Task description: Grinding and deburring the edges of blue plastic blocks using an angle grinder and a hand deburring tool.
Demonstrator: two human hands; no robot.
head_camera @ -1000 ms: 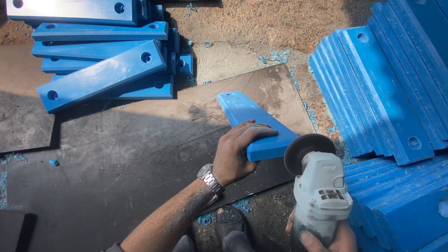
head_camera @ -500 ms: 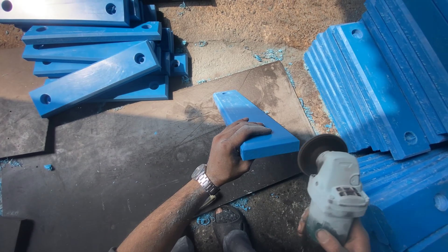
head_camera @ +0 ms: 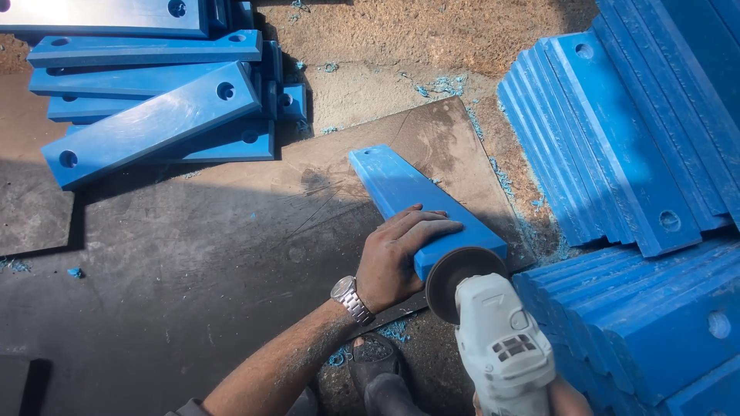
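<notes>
Blue bar (head_camera: 401, 189) flat on a dark sheet (head_camera: 193, 262), long axis running away from the camera, a hole near its far end, near end at bottom centre. Left hand (head_camera: 397, 258) pressed on the bar's near end, fingers (head_camera: 428, 227) close together and curled over the top face and left edge, wristwatch (head_camera: 351, 296) on the wrist. Grinder (head_camera: 501, 343) in white-grey housing just right of that hand, its dark round disc (head_camera: 462, 281) touching the bar's near end face. Right hand (head_camera: 566, 397) only partly visible at the bottom edge behind the grinder body, wrapped around its rear; how the fingers lie cannot be told.

No containers in view; only loose stacks. Top left: a pile of blue bars (head_camera: 154, 123) with holes near their ends, lying crossed over one another, partly on the sheet, well apart from the held bar. Right: a large stack of bars (head_camera: 617, 146) leaning edge to edge like tiles, each with a hole near the end. Lower right: another stack (head_camera: 663, 316) close beside the grinder, crowding the right side of it. Blue shavings (head_camera: 509, 189) scattered along the sheet's right edge and on the sandy ground (head_camera: 432, 38) beyond. Dark shoe (head_camera: 374, 366) below the left wrist, at the sheet's near edge. Shade over the sheet's left part.
</notes>
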